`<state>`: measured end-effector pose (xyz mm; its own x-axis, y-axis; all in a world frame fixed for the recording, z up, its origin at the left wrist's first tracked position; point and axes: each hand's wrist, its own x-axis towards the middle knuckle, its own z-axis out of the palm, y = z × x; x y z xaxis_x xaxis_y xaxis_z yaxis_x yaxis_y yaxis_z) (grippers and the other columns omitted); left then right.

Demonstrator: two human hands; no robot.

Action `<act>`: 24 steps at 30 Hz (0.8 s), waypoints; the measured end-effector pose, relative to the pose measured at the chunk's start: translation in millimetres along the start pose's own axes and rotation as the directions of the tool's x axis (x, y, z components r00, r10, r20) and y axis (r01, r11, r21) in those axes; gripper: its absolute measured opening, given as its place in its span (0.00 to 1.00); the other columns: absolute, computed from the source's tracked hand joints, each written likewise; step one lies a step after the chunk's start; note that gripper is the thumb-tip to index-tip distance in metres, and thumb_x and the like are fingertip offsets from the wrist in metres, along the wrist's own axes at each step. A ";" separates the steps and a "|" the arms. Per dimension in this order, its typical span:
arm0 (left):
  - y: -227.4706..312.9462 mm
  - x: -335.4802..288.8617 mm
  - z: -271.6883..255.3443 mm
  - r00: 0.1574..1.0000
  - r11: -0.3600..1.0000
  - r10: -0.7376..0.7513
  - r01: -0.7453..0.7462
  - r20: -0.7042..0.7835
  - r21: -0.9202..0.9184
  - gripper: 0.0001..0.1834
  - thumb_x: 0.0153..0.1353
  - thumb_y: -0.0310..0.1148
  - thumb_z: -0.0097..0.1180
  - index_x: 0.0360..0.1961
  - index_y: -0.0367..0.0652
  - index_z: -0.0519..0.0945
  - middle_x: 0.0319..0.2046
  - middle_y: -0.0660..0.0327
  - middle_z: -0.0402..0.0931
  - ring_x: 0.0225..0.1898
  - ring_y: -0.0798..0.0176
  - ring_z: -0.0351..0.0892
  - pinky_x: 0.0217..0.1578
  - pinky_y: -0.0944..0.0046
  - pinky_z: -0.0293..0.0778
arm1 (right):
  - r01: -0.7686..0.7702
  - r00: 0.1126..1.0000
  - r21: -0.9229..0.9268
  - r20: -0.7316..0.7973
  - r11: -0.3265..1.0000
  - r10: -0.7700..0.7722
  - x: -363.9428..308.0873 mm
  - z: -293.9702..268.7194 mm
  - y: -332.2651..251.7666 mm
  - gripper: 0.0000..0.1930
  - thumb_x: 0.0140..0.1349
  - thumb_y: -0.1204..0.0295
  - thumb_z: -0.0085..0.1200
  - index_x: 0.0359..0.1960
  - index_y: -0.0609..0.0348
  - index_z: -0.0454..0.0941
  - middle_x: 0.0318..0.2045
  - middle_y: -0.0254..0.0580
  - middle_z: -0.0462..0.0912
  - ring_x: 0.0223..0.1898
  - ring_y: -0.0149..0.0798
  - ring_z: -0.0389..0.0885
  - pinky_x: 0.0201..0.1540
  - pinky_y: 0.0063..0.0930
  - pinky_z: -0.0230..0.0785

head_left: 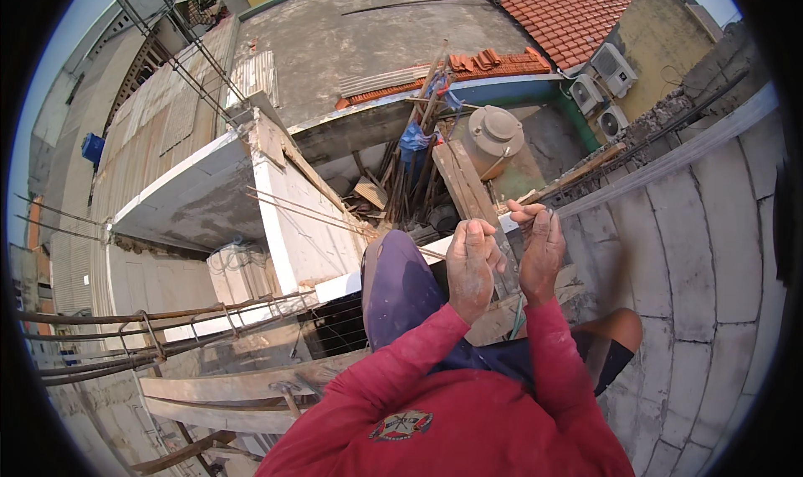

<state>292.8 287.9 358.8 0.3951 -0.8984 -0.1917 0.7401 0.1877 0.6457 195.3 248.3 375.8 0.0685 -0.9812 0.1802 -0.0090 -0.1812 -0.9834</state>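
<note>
My left hand (472, 269) and my right hand (540, 251) are held up in front of my chest, side by side with a small gap between them. Both are coated in pale dust. The left has its thumb along its curled fingers; the right has thumb and fingers pressed together in a pinch. Whatever they hold, if anything, is too small or hidden to make out. Beneath them, wooden planks (468, 184) stretch away from me, near my bent leg (400, 280) in dark, dusty trousers.
A grey block wall (677, 251) rises at right. Steel reinforcing bars (159, 343) run across the left. A white wall edge (280, 201) drops toward a lower level with scrap wood (393, 176) and a round tank (495, 131). Air-conditioning units (615, 69) hang on the far wall.
</note>
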 end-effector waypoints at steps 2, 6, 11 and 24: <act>0.3 2.4 1.6 0.992 0.975 0.109 -0.118 0.060 0.187 0.19 0.83 0.47 0.42 0.43 0.43 0.74 0.21 0.73 0.60 0.22 0.76 0.58 0.25 0.70 0.60 | 0.174 0.970 -0.417 0.228 0.892 -0.083 -15.2 -0.5 12.4 0.14 0.82 0.67 0.42 0.46 0.65 0.76 0.35 0.47 0.82 0.41 0.46 0.85 0.48 0.38 0.75; 9.4 23.1 -25.3 0.968 0.871 0.125 -0.211 0.216 0.444 0.20 0.84 0.46 0.41 0.43 0.41 0.76 0.24 0.68 0.71 0.28 0.75 0.71 0.36 0.70 0.73 | 0.317 0.844 -0.418 0.534 0.851 -0.052 -54.5 -14.6 16.4 0.11 0.80 0.70 0.45 0.44 0.66 0.77 0.33 0.53 0.82 0.36 0.48 0.85 0.40 0.41 0.73; 1.4 3.0 -42.1 0.946 0.944 -0.200 0.116 0.255 0.309 0.21 0.82 0.49 0.43 0.48 0.41 0.74 0.30 0.59 0.81 0.28 0.70 0.81 0.27 0.70 0.78 | -0.074 0.790 -0.401 0.535 0.913 0.299 -57.7 -33.3 9.1 0.14 0.79 0.67 0.47 0.42 0.68 0.79 0.26 0.48 0.82 0.29 0.42 0.83 0.36 0.36 0.74; -38.8 -29.3 -16.1 0.967 0.944 -0.107 0.026 0.232 0.328 0.17 0.83 0.44 0.42 0.54 0.41 0.73 0.30 0.66 0.73 0.25 0.78 0.68 0.25 0.74 0.68 | -0.348 0.936 -0.118 0.021 0.930 0.352 -80.6 -50.2 37.4 0.11 0.72 0.72 0.61 0.50 0.63 0.77 0.40 0.43 0.86 0.38 0.32 0.84 0.44 0.28 0.77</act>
<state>261.3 313.3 327.5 0.1764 -0.9808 -0.0827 0.5305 0.0240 0.8473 139.4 317.3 325.6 0.0815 -0.9806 -0.1784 -0.1500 0.1649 -0.9748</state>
